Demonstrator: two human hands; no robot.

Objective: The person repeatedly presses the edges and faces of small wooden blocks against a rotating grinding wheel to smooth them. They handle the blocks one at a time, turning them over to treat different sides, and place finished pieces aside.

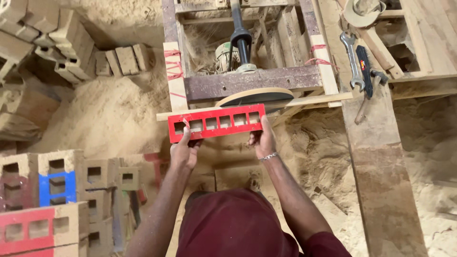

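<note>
The red wooden piece with a row of square holes (pixel 216 123) lies across the centre of the frame, just below the round sanding disc (pixel 254 96); the left hand (pixel 184 151) grips its lower left end, fingers curled up on the red face; the right hand (pixel 263 139) clamps its right end, with a silver bracelet (pixel 268 156) on the wrist; the upper edge of the piece sits against the thin wooden ledge (pixel 309 100) of the machine frame (pixel 252 81); sawdust (pixel 109 114) covers the ground at the left; stacked hollow blocks (pixel 62 181) crowd the lower left; a spanner (pixel 353 59) rests on the plank desk (pixel 381 162) at the right.
</note>
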